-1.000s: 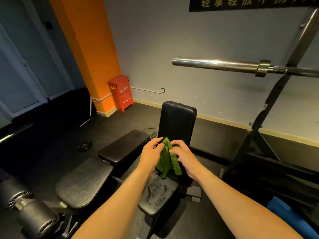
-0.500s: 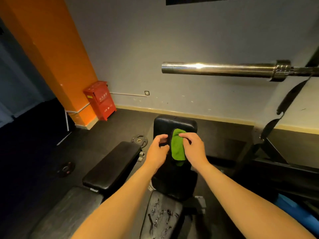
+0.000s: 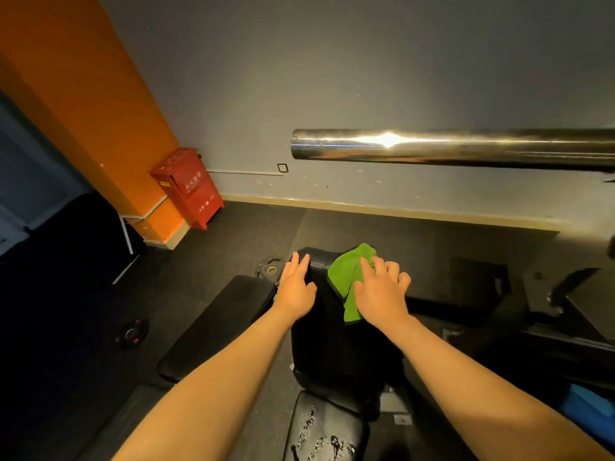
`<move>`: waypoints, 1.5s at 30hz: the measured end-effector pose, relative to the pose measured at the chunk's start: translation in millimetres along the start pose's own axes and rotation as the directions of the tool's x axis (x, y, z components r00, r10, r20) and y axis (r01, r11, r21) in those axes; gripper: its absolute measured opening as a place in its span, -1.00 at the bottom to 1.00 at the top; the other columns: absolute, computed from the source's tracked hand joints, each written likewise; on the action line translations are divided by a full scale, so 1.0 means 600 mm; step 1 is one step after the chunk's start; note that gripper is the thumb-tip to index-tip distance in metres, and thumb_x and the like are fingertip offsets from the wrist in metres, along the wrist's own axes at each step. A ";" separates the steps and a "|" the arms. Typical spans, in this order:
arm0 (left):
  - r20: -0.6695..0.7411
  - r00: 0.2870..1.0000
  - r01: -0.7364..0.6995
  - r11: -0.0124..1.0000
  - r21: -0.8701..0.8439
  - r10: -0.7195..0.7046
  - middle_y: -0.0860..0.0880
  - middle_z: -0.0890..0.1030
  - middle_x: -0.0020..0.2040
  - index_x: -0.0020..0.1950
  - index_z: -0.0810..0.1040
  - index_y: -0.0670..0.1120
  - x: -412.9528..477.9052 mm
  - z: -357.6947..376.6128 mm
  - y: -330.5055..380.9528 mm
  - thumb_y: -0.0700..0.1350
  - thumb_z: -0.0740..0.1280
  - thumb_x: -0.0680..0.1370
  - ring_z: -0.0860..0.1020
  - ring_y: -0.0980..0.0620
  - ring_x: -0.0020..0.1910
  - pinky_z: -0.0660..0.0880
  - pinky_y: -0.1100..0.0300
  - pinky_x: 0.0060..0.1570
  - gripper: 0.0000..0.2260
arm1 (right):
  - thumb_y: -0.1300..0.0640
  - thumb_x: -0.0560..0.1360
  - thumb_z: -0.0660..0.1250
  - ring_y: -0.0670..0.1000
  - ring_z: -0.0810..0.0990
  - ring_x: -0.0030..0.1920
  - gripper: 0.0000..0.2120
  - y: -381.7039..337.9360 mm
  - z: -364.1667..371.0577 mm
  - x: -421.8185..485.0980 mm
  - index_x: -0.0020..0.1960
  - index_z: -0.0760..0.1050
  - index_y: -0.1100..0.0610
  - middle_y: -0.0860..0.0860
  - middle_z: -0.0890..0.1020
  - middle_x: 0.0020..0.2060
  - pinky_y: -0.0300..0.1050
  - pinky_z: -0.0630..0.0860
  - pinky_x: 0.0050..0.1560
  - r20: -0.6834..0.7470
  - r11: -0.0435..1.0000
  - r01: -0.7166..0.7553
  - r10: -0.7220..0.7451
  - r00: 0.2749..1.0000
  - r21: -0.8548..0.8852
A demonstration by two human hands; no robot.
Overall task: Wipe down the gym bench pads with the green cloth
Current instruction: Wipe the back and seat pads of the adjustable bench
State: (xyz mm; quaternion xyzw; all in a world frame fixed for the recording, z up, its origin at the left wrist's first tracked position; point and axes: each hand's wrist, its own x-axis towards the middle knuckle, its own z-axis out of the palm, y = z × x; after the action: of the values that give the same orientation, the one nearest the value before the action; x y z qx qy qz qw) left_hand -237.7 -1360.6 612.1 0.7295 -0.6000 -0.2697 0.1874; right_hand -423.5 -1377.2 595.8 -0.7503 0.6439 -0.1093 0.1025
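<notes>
The green cloth (image 3: 346,277) lies spread on the upper part of the black upright back pad (image 3: 326,334) of the bench in front of me. My right hand (image 3: 381,291) presses flat on the cloth with fingers spread. My left hand (image 3: 296,284) rests on the pad's top left edge, fingers straight. Below, the worn black seat pad (image 3: 324,430) shows cracked patches.
A steel barbell sleeve (image 3: 449,148) juts across at head height above the bench. A second flat bench (image 3: 216,327) stands to the left. Weight plates (image 3: 131,334) lie on the floor. A red box (image 3: 188,186) leans by the orange pillar (image 3: 83,104).
Both hands moved up the back pad to its top. The cloth went from bunched between my hands to spread under my right palm. My left hand let go of it.
</notes>
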 end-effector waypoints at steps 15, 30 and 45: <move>-0.184 0.975 -0.138 0.988 -0.072 0.123 0.02 0.43 0.20 0.29 0.48 -0.01 0.041 -0.019 -0.050 -0.20 0.31 0.56 0.48 0.02 0.19 0.45 0.07 0.19 -0.69 | 0.11 0.50 0.19 0.07 0.46 0.27 -0.65 -0.058 0.031 0.057 0.24 0.57 0.03 -0.02 0.62 0.14 0.16 0.23 0.24 -0.199 0.990 0.121 -0.134 0.971 -0.077; -0.039 0.849 -0.528 0.842 -0.114 0.527 0.07 0.39 0.17 0.23 0.50 0.00 0.102 -0.055 -0.140 -0.14 0.34 0.60 0.35 0.10 0.20 0.44 0.19 0.00 -0.79 | 0.02 0.58 -0.09 0.11 0.27 0.50 -0.48 -0.231 0.104 0.075 0.44 0.40 0.03 0.06 0.46 0.40 0.13 0.10 0.52 -0.333 0.991 -0.123 0.132 0.934 0.049; 0.137 0.813 -0.563 0.824 -0.063 0.566 0.10 0.20 0.51 0.51 0.29 0.02 0.099 -0.069 -0.154 -0.25 0.25 0.63 0.25 0.09 0.45 0.33 0.33 0.20 -0.53 | 0.47 0.50 0.25 0.03 0.14 0.56 -0.47 -0.150 0.096 0.025 0.38 0.47 0.06 0.05 0.36 0.48 -0.01 -0.03 0.56 -0.475 0.744 -0.427 0.661 0.580 0.514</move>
State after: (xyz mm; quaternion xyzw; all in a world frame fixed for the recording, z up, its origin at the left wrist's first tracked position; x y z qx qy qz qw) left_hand -132.6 -1401.3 579.8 0.4945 -0.7990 -0.2616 0.2206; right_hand -319.6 -1377.6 567.8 -0.3984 0.8107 -0.4273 0.0389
